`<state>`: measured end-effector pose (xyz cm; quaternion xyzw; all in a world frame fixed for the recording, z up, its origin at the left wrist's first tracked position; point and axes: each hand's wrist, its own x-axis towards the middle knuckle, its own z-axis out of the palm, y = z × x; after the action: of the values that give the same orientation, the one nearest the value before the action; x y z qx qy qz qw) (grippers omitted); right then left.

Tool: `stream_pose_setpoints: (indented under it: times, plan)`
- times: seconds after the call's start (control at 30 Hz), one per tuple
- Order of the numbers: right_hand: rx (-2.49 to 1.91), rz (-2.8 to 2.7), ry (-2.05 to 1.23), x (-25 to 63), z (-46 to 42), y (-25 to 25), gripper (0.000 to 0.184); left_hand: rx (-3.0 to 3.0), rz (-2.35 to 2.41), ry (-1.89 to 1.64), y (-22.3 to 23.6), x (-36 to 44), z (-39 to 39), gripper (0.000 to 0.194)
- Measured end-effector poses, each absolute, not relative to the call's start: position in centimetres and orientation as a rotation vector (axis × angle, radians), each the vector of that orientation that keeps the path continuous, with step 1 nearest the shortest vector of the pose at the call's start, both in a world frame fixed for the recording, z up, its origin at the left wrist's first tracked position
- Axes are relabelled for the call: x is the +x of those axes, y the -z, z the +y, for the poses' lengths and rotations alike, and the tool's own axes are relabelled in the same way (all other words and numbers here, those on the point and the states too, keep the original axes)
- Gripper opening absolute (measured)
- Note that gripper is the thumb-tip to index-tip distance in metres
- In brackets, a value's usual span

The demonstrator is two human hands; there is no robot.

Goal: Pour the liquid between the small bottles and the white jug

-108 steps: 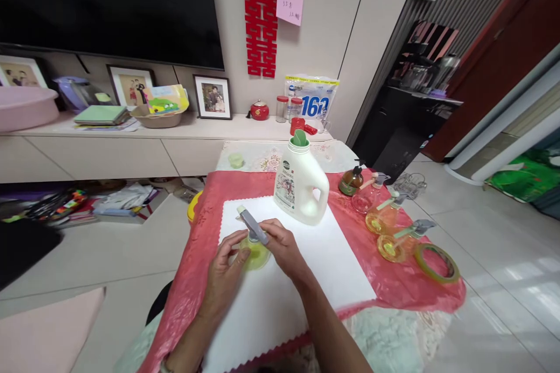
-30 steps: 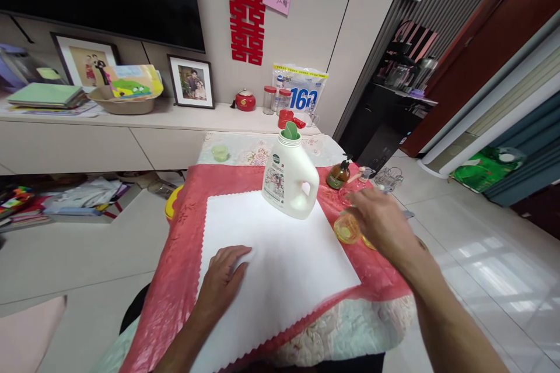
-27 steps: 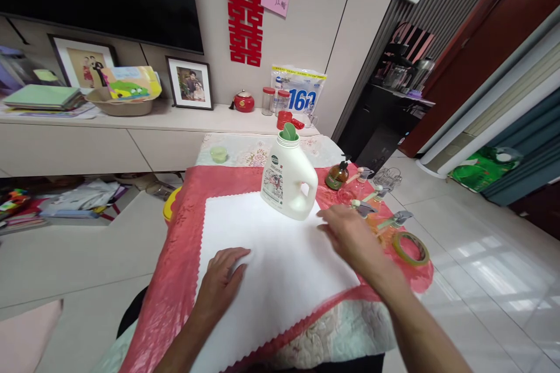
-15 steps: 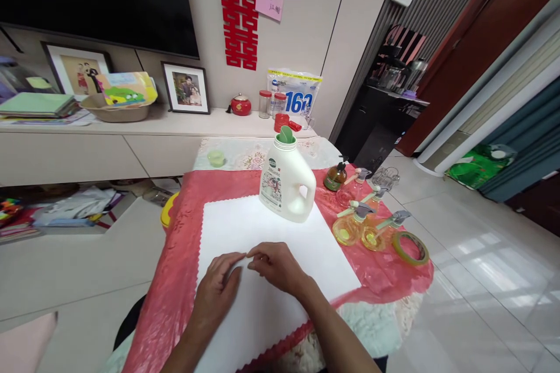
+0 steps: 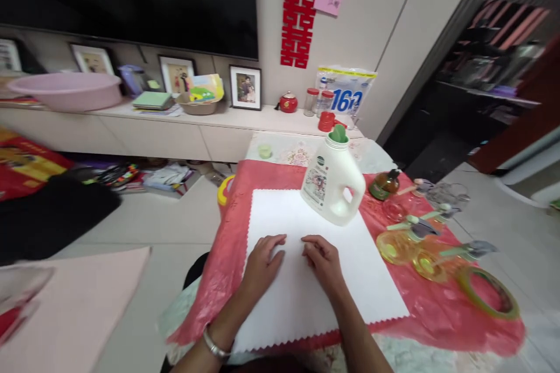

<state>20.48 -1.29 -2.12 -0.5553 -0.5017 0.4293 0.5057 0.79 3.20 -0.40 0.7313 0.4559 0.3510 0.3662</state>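
My left hand [image 5: 263, 262] rests over a white sheet with zigzag edges [image 5: 297, 309], its fingers curved and the thumb apart, holding nothing. A short gap to the right, my right hand [image 5: 324, 261] is loosely bent above the same sheet, thumb and fingers apart, also with nothing in it. Beyond my hands a white detergent jug [image 5: 326, 186] stands upright on the sheet's far right part. Its handle faces right, and a green spout [image 5: 338, 133] sticks up from the uncapped neck. Farther back on the table lies a pale green cap [image 5: 265, 151].
Right of the sheet, on a red plastic cover [image 5: 227, 227], stand a brown pump bottle [image 5: 384, 185], several spray bottles with yellow or pink liquid [image 5: 396, 247] and a tape roll [image 5: 507, 303]. Behind the table, a cabinet [image 5: 166, 125] holds frames, jars and a pink basin [image 5: 70, 90].
My hands, whose fingertips met over the sheet, have moved apart. The view has turned left, bringing the pink basin into sight. The jug stays in place on the sheet.
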Motion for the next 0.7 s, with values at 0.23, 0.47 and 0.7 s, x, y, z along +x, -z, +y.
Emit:
stream_pose_setpoints:
  times: [0.23,0.47,0.7]
  plan:
    - [-1.495,-1.281,-0.757,19.3,-2.2,-1.7,0.065,1.771,1.331,-0.748,-4.2,1.9,2.1,0.070]
    - [-1.880,-1.416,-0.391,17.0,-4.7,-4.7,0.070,2.352,1.593,-0.737,-3.7,2.6,0.1,0.081]
    - [-2.204,-1.508,-0.335,17.0,-4.3,-4.9,0.081,2.564,1.780,-0.528,-3.1,2.7,-0.8,0.092]
